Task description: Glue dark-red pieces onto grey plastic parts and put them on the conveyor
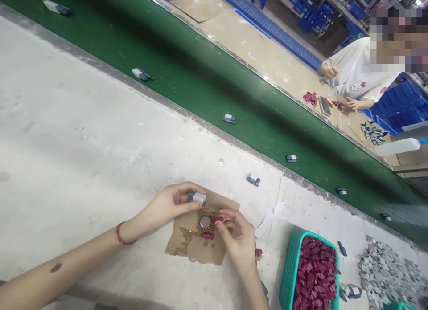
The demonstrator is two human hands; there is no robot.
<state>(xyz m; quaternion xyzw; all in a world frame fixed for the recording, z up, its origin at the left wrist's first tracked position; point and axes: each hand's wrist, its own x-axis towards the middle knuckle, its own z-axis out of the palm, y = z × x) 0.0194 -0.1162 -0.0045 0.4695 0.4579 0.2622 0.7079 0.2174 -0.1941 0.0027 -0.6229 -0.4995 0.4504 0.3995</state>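
Note:
My left hand (180, 200) is closed on a small grey-and-white plastic part (197, 198), held just above a piece of stained cardboard (187, 245). Between finger and thumb, my right hand (238, 232) pinches a small dark red plastic piece (218, 219). Beside that piece, a small round dish (204, 222) with a beaded rim sits on the cardboard. Another dark red piece (207, 235) lies just below the dish. The two hands are apart, on either side of the dish.
A green conveyor belt (187, 87) crosses diagonally, carrying several grey-and-white parts. One similar part (253, 179) lies on the table. To the right stand a teal basket (288, 267) of red pieces and a pile of grey pieces (389, 270). Across the belt sits another person (359, 65).

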